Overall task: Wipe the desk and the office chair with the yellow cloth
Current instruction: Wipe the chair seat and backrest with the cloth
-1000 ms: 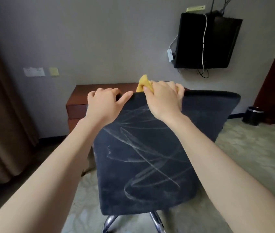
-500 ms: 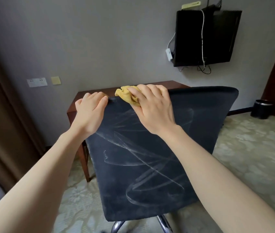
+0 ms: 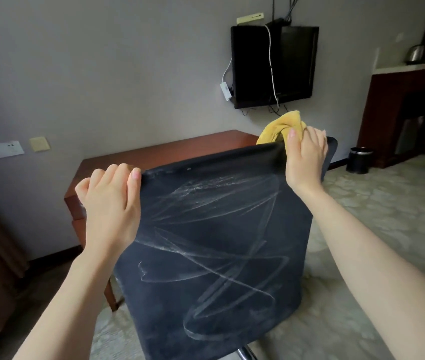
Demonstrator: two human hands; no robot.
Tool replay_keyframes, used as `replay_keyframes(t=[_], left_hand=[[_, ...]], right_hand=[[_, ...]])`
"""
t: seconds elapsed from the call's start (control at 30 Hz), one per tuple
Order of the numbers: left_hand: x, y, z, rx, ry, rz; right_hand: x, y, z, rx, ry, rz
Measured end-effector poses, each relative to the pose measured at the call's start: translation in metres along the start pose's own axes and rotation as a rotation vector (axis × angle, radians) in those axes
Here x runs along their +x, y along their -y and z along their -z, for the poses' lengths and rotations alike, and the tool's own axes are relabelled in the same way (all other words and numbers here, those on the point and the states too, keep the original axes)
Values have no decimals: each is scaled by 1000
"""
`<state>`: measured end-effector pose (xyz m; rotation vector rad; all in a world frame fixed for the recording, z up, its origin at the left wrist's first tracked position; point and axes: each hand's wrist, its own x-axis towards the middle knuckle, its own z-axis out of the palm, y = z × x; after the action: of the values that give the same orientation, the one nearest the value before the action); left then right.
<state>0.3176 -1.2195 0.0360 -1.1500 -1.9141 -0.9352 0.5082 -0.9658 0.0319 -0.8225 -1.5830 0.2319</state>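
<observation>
The office chair (image 3: 219, 242) fills the middle of the view, its dark fabric back turned toward the person and crossed by pale looping streaks from the upper band down to the lower edge; whether these are wipe tracks in the nap or dirt waiting to be cleaned off cannot be told, so this face is best judged as partly worked at most. The seat is hidden behind the back, and only a bit of the chrome base (image 3: 245, 353) shows below, so both look like work left to do. Behind the chair, against the wall, stands the desk (image 3: 167, 149), its reddish top bare where visible, with nothing to show whether it has been wiped. The left hand (image 3: 110, 203) has its fingers curled over the top left corner of the chair back, gripping it, apparently to steady it. The right hand (image 3: 306, 159) sits at the top right corner, fingers clenched round the yellow cloth (image 3: 276, 127), which is bunched up and bulges above the top edge, touching it. The step in hand seems to be the top rim of the back, now at its right end
</observation>
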Motion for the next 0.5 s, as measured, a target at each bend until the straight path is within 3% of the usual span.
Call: replay_keyframes(t=[0.4, 0.5], left_hand=[[-3, -10, 2, -16, 22, -7], [-4, -14, 1, -24, -5, 13]], right_hand=[[53, -29, 29, 471, 71, -799], [56, -34, 37, 617, 5, -947]])
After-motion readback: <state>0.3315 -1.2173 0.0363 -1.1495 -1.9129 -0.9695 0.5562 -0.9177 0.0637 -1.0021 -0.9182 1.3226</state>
